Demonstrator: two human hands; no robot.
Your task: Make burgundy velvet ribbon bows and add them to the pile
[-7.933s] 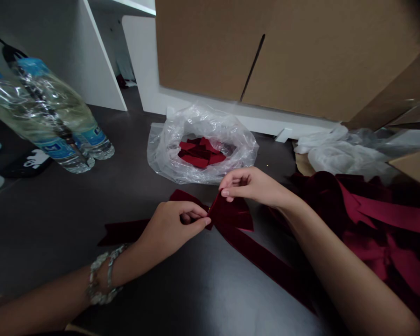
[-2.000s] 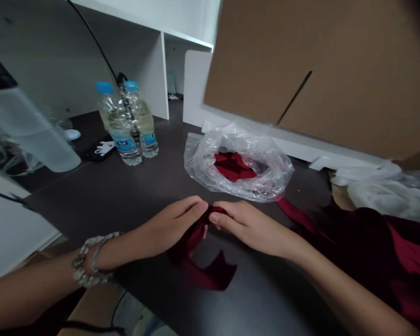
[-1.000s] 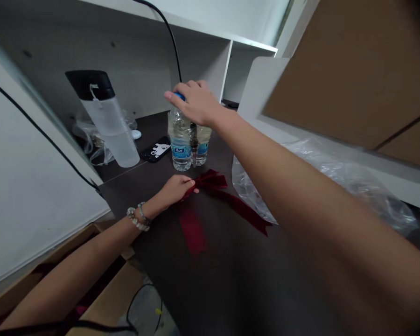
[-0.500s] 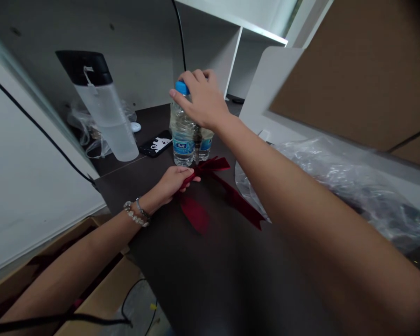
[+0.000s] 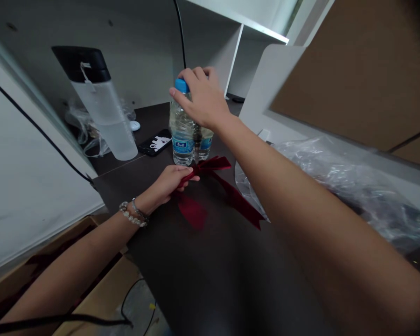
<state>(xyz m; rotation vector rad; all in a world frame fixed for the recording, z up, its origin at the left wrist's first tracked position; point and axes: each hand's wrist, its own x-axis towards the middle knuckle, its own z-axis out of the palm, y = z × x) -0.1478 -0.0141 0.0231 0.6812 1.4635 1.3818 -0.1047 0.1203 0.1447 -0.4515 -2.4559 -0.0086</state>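
My left hand (image 5: 171, 182) is closed on a dark red velvet ribbon bow (image 5: 215, 163), pinching one loop between thumb and fingers. The bow's tails spread over the dark desktop, one of them blurred. My right hand (image 5: 205, 95) rests over the tops of two clear water bottles (image 5: 182, 144), its thumb beside a blue cap and its fingers curled over behind. Between the bottles, a dark slender thing with a metallic tip (image 5: 197, 140) points down at the bow's knot. Its upper part is hidden by my right hand, so I cannot tell its kind.
A tall frosted bottle (image 5: 114, 121) with a black lid stands at the left, near a phone (image 5: 156, 142). Clear plastic wrap (image 5: 336, 172) lies at the right by a brown board (image 5: 353, 74). A cardboard box (image 5: 101, 289) sits below the desk's left edge. A black cable (image 5: 179, 32) hangs behind.
The view has shifted very slightly. My left hand still pinches the bow, and its lower tail has moved a little up and left. My right hand stays over the bottles.
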